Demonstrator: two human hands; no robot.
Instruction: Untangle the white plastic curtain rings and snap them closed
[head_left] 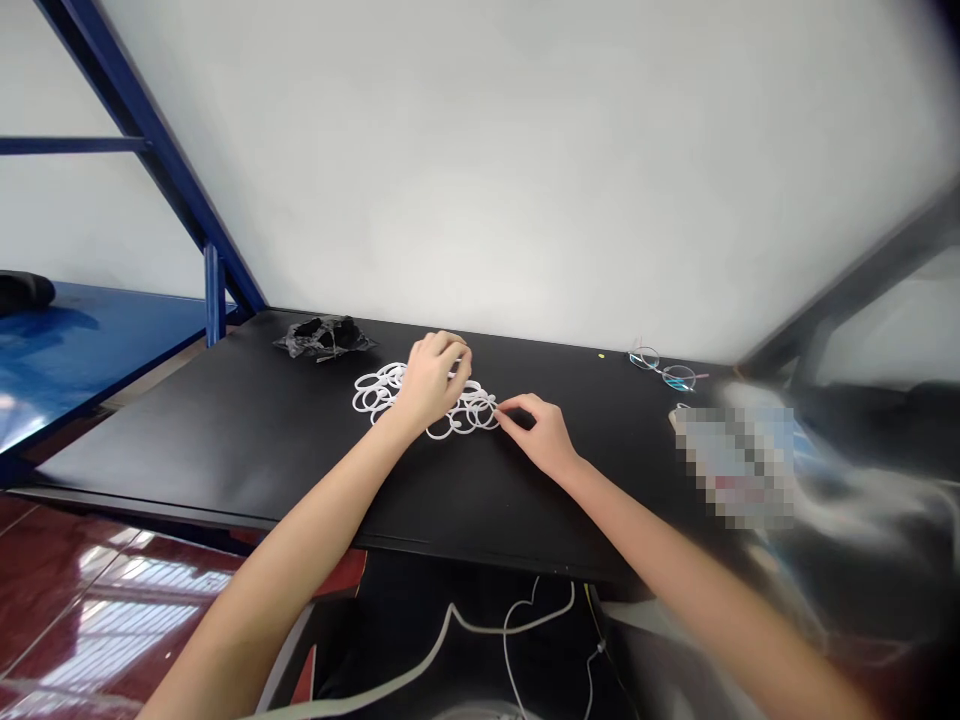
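A heap of several white rings [379, 388] lies on the black table [225, 440] near its back edge. My left hand [433, 376] rests on top of the heap with its fingers curled down over the rings. My right hand [541, 432] is just right of the heap, its thumb and forefinger pinched on a ring at the heap's right edge. Both forearms reach in from the bottom of the view.
A crumpled black bag [324, 336] lies behind the rings at the left. Eyeglasses [664, 368] sit at the back right, beside a blurred-out object [739, 460]. Blue shelving [90, 340] stands to the left. White cables [480, 630] hang below the table's front edge.
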